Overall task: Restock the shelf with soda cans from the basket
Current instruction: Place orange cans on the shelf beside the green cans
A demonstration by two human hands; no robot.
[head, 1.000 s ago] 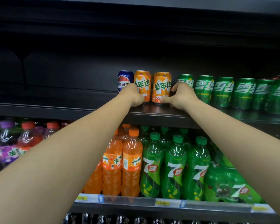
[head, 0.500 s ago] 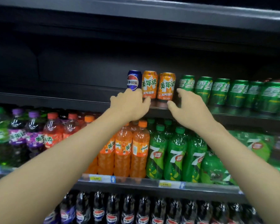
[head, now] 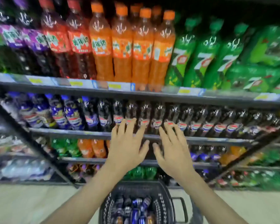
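Far left on the upper shelf (head: 136,94): purple bottles (head: 14,38), then red bottles (head: 66,42), then orange bottles (head: 132,49) in the middle, then green bottles (head: 200,54) and green wrapped packs (head: 265,62) at the right, all blurry. Yellow price tags (head: 115,86) along the shelf edge. One shelf down: blue-capped cola bottles (head: 63,113) at the left and dark cola bottles (head: 200,120) running to the right. Lower still: small green and orange bottles (head: 86,147), hard to make out. In front of the cola row, out in the air: left hand (head: 126,147), palm down, fingers (head: 120,128) straight and spread wide, holding nothing. Just beside it, not touching: right hand (head: 173,151), also palm down, fingers (head: 170,131) straight and spread, holding nothing. Both thumbs pointing toward each other with a small gap between. Down low in the middle, on the pale floor (head: 31,204) below the two arms: black basket (head: 162,206) with a handle (head: 183,207) sticking out on its right side. Inside the basket: soda cans (head: 136,210), blue ones and dark ones and some brownish ones near the front, packed close together. Cans well below both hands, far from any fingers.
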